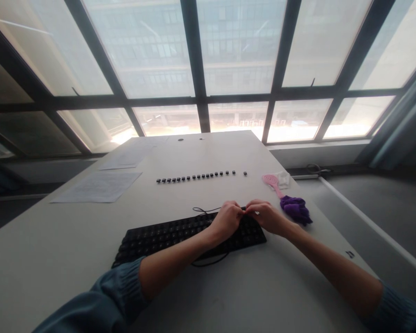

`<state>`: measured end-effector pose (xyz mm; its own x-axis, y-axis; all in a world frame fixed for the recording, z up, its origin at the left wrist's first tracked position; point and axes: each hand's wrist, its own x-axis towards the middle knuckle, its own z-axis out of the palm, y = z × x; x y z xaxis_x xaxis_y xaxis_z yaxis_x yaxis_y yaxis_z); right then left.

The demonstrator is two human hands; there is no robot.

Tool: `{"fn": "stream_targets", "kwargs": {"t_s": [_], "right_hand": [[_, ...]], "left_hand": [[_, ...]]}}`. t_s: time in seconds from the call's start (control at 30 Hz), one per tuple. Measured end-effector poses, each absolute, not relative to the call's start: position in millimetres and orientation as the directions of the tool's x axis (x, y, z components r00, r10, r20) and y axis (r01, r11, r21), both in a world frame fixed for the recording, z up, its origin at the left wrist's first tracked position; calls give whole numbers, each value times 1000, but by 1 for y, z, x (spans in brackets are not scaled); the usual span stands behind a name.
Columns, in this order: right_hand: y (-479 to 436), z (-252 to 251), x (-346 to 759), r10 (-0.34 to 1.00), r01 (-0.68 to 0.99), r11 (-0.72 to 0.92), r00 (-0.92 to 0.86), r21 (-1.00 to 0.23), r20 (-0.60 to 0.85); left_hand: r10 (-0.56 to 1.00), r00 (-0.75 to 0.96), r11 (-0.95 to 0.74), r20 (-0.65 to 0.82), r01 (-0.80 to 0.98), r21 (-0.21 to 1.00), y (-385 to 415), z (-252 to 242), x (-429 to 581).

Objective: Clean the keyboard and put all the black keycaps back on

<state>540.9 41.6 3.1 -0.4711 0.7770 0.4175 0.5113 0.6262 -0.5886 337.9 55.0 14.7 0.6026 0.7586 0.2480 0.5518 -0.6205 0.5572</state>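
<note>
A black keyboard (pixel 173 236) lies at a slant on the white table, its right part reaching under my hands. My left hand (pixel 229 216) is closed in a pinch above the keyboard's back right part. Facing it, my right hand (pixel 265 216) is also closed, its fingertips nearly meeting those of the left. A small dark bit shows between the fingertips; whether it is a loose keycap or part of the keyboard is hidden. Beyond the keyboard, several small black keycaps (pixel 198 176) stand in a row, with one keycap (pixel 245 174) set apart at the right end.
To the right lie a pink brush (pixel 272 181), a white packet (pixel 284 179) and a bunched purple cloth (pixel 296 209). Printed sheets (pixel 99 187) rest at the left. A black cable (pixel 201 210) loops behind the keyboard. Large windows (pixel 241 46) stand past the table's far edge.
</note>
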Motion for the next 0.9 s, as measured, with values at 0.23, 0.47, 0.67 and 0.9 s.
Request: {"fn": "stream_targets", "kwargs": {"t_s": [0.23,0.47,0.67,0.9], "right_hand": [[41,-4,543,759,490,649,-472,-582,449],[36,-17,540,814,420,581,-323,-698,483],[38,-21,542,790,450,612,-312,-650,527],[35,-15,547,750,521,659,-405,-543,522]], "left_hand": [[725,660,-688,198,675,267,34,26,329],[704,690,-708,168,661,251,24,31,322],[716,678,-695,169,666,271,28,29,323],[705,684,-709,188,668,226,24,28,324]]}}
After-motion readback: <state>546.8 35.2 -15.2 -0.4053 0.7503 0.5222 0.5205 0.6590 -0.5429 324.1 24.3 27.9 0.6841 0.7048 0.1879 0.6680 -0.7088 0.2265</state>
